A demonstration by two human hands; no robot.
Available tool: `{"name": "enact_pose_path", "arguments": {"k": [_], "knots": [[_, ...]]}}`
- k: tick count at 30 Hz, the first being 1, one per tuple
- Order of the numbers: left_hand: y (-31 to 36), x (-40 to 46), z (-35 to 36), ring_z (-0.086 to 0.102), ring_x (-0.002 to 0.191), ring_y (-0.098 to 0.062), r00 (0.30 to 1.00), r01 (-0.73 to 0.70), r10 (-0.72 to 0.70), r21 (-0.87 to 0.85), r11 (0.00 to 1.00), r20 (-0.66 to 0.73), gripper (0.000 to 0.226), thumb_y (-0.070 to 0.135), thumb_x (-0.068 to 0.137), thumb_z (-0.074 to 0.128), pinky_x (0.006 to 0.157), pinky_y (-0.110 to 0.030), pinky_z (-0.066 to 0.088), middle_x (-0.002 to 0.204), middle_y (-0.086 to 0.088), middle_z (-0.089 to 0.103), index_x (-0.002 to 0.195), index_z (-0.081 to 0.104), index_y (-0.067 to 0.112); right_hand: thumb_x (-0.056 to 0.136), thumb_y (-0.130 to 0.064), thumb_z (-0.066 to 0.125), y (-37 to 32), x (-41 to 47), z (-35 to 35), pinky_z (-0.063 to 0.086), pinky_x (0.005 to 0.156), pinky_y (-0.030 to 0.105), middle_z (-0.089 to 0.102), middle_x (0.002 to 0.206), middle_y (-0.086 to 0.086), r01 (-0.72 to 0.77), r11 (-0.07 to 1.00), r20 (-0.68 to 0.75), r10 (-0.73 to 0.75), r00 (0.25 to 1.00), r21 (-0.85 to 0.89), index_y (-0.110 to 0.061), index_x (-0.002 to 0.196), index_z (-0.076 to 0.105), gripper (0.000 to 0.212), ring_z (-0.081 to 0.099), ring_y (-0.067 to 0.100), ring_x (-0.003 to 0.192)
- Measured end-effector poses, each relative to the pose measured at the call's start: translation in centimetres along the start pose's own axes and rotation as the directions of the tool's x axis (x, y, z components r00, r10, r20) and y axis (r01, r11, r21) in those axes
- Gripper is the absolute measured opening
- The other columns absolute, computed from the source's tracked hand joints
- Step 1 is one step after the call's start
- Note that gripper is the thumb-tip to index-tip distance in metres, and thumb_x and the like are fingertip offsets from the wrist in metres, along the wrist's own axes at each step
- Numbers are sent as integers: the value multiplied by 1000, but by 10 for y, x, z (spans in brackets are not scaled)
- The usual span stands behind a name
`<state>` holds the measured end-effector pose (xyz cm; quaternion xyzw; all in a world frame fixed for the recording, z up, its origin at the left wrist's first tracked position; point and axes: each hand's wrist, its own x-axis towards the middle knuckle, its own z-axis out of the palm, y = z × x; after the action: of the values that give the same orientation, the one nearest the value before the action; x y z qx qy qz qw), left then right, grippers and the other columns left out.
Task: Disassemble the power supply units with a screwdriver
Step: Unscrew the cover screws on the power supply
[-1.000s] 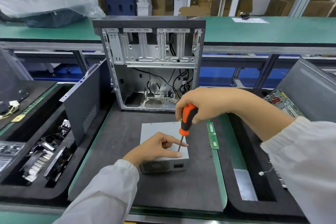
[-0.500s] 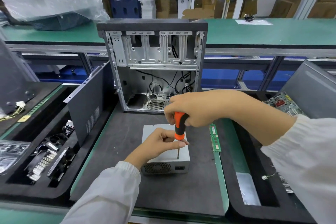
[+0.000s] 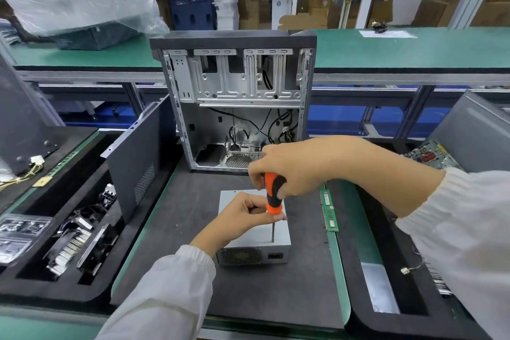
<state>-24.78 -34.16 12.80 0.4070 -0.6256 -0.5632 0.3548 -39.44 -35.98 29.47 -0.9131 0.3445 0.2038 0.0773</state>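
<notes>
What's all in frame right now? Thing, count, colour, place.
power supply unit: 1, grey, centre of the dark mat
screwdriver: 1, orange and black handle, upright, tip on the unit's top near its front right corner
computer case: 1, silver inside with a black top, open, behind the unit
side panel: 1, dark grey, leaning left of the case
memory stick: 1, green, right of the unit
circuit board: 1, green, far right
foam tray: 1, black, left, holding fans and heatsinks
plastic-wrapped box: 1, dark, back left bench
hands: left steadies the lower handle; right grips the handle
</notes>
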Motion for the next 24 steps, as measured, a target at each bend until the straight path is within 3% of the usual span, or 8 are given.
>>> {"name": "enact_pose_path", "arguments": {"k": [3, 5, 8, 12, 16, 19, 21, 24], "knots": [[-3, 1, -1, 64, 88, -24, 1000, -5, 5, 1, 1000, 3, 10, 15, 89, 71, 88, -21, 48, 80, -10, 58, 79, 72, 14, 83, -63, 56, -6, -1, 3, 54, 59, 32, 52, 94, 2, -119, 990, -37, 122, 992, 80, -22, 118, 48, 54, 67, 20, 66], [-4, 2, -1, 48, 87, -24, 1000, 8, -8, 15, 1000, 2, 10, 27, 86, 74, 90, -22, 48, 90, -12, 47, 89, 76, 18, 86, -70, 41, -11, 3, 7, 44, 47, 28, 47, 75, 4, -237, 971, -168, 237, 957, 21, -11, 88, 52, 60, 57, 18, 50], [-3, 3, 1, 53, 89, -24, 999, 33, -33, 0, 999, 7, 10, 28, 85, 73, 91, -20, 49, 92, -13, 57, 91, 79, 22, 99, -52, 36, -14, 11, 12, 33, 51, 29, 43, 74, 6, -260, 960, -262, 226, 938, -102, -8, 76, 40, 50, 39, 15, 56], [-4, 3, 2, 54, 87, -25, 1000, 7, -8, -36, 999, -11, 7, 24, 81, 76, 86, -19, 50, 88, -16, 59, 87, 78, 21, 93, -19, 53, -4, 1, 4, 41, 61, 30, 46, 105, 1, -31, 998, -59, 28, 998, -60, -19, 112, 51, 20, 53, 21, 87], [-8, 5, -1, 47, 80, -28, 1000, -8, 8, -41, 999, -9, 27, 19, 83, 77, 89, -26, 49, 74, -23, 47, 86, 65, -5, 80, -60, 62, -1, -4, 0, 42, 64, 31, 44, 109, -4, -71, 998, -111, 70, 991, -1, -28, 123, 45, 57, 52, 17, 92], [-8, 6, -1, 46, 84, -27, 1000, 4, -5, -31, 1000, -11, 28, 30, 77, 81, 87, -20, 49, 78, -24, 49, 95, 74, 10, 82, -75, 41, -6, 2, 6, 37, 49, 27, 54, 74, 0, -222, 975, -241, 210, 948, -23, -12, 90, 56, 65, 53, 15, 59], [-9, 6, -2, 46, 88, -27, 1000, 21, -22, -29, 999, -6, 30, 34, 75, 79, 85, -16, 49, 86, -18, 49, 89, 74, 7, 90, -66, 38, -8, 6, 8, 34, 45, 27, 50, 64, 2, -223, 973, -253, 204, 946, -49, -12, 72, 48, 58, 49, 15, 52], [-9, 6, -1, 47, 86, -26, 1000, 21, -21, -36, 999, -12, 29, 32, 76, 79, 85, -16, 49, 86, -17, 50, 88, 75, 6, 96, -34, 51, -4, 3, 2, 46, 56, 31, 56, 97, 5, -93, 995, -88, 90, 992, -30, -18, 105, 54, 19, 59, 19, 74]]}}
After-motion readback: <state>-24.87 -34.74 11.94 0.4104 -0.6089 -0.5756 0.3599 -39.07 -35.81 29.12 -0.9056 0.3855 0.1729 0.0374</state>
